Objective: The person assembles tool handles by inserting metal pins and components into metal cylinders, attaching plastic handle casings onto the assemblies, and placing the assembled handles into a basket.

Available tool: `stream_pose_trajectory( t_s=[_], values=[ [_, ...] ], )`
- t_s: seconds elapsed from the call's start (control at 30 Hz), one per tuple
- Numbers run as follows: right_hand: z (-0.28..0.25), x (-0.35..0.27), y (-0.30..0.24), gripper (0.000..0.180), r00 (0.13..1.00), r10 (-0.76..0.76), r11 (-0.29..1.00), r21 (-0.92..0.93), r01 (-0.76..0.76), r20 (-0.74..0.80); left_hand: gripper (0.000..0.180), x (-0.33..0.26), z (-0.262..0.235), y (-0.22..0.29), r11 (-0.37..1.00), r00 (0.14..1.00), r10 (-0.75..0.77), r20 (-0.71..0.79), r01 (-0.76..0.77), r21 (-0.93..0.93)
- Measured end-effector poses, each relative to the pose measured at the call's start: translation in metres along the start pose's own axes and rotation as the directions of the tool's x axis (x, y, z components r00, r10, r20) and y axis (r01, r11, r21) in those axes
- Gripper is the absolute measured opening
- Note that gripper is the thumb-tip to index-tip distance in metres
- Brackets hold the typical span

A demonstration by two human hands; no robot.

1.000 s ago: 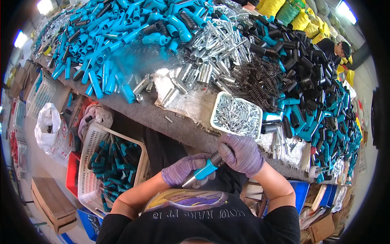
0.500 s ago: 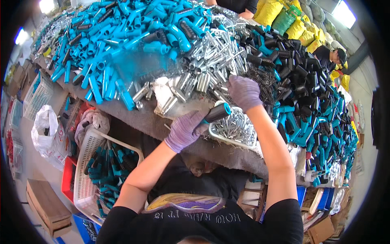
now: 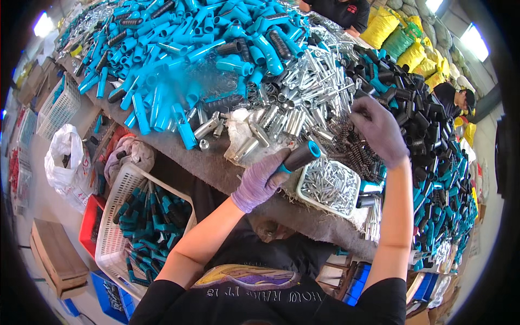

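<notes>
The left hand (image 3: 260,183), in a purple knit glove, grasps a black-and-teal tool handle (image 3: 301,157) around its lower part. The handle slants up to the right, its hollow, teal-rimmed end pointing away from the wearer, just above the near edge of the desk (image 3: 292,222) and beside a white plastic tray (image 3: 355,205) full of small metal pins (image 3: 329,185). The right hand (image 3: 379,129), also gloved, is over the dark coil springs (image 3: 355,154) with its fingers bent; whether anything is pinched between them cannot be told. Left of the springs lie silver metal tubes (image 3: 295,123), and beyond those spreads a heap of teal plastic handles (image 3: 162,86). Black sleeves (image 3: 420,119) are piled on the right side. Below the desk, on the left, a white slatted basket (image 3: 114,225) contains teal-and-black assemblies (image 3: 151,216), with a red bin (image 3: 88,225) just beside it and a white plastic bag (image 3: 64,173) near. A co-worker in a dark shirt (image 3: 346,12) is at the far side
</notes>
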State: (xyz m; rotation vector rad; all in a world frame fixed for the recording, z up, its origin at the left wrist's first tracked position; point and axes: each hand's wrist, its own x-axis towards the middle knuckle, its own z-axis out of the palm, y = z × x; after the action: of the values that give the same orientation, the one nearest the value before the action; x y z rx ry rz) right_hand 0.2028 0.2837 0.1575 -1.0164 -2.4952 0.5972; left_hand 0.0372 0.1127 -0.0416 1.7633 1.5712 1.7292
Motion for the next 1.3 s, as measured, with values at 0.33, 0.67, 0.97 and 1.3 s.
stream_pose_trajectory(
  t_s=[0.33,0.67,0.97,1.3],
  values=[
    [0.019,-0.005,-0.04,0.02,0.801,-0.308,0.932,-0.008,0.363,0.513,0.053,0.004,-0.007,0.0,0.973,0.994,-0.065,0.092,0.084,-0.214],
    [0.16,0.165,-0.031,0.039,0.942,-0.334,0.73,-0.636,0.249,-0.014,0.054,0.0,-0.004,0.001,0.979,0.997,-0.079,0.024,0.082,-0.188],
    [0.085,0.161,0.025,0.039,0.993,0.117,0.585,0.808,-0.076,0.009,0.058,0.004,0.0,0.003,0.965,0.996,-0.073,0.058,0.086,-0.246],
    [-0.008,-0.056,-0.024,0.098,0.988,0.007,0.464,0.875,-0.141,0.156,0.058,-0.001,-0.006,-0.001,0.95,0.985,-0.168,0.026,0.169,-0.263]
  ],
)
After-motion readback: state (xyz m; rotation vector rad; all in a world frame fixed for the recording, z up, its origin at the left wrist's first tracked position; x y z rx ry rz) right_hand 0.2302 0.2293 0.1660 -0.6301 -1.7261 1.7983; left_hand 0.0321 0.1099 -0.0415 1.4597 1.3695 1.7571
